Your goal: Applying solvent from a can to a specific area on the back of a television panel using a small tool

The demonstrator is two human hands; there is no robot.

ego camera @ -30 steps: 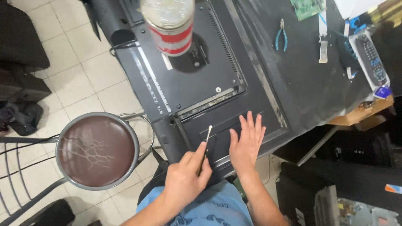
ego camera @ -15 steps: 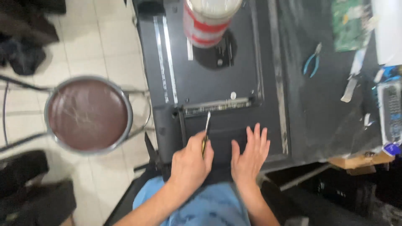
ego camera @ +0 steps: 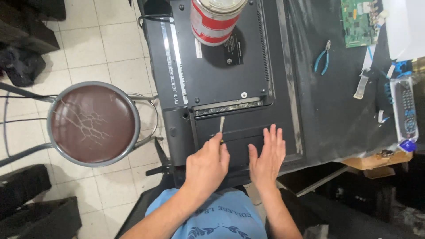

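Left hand [ego camera: 206, 164]: clenched round a screwdriver [ego camera: 221, 125], fingers wrapped on the handle, which is mostly hidden in the fist. Pale shaft sticks out forward, tip sitting on the TV back panel [ego camera: 221, 79] just below the open slot in the rear cover.

Right hand [ego camera: 267, 155]: released, fingers spread, palm flat on the lower section of the same panel, just beside the left hand. Holds nothing.

The TV lies face down on the table [ego camera: 336, 106], rear side up, near edge overhanging toward the person's blue shirt [ego camera: 226, 219].

Containers: one cylindrical can [ego camera: 215, 20], red and white bands, stands upright on the upper part of the panel. Top seems to be closed off, contents cannot tell.

Further out on the table, right side: blue-handled pliers [ego camera: 322, 56], well apart from both hands; green circuit board [ego camera: 359, 22] at the far edge; grey remote control [ego camera: 404, 108] near the right edge with loose blue-and-white bits around it.

Left of the table, on the tiled floor: round stool [ego camera: 92, 124] with metal rim, brown cracked seat.
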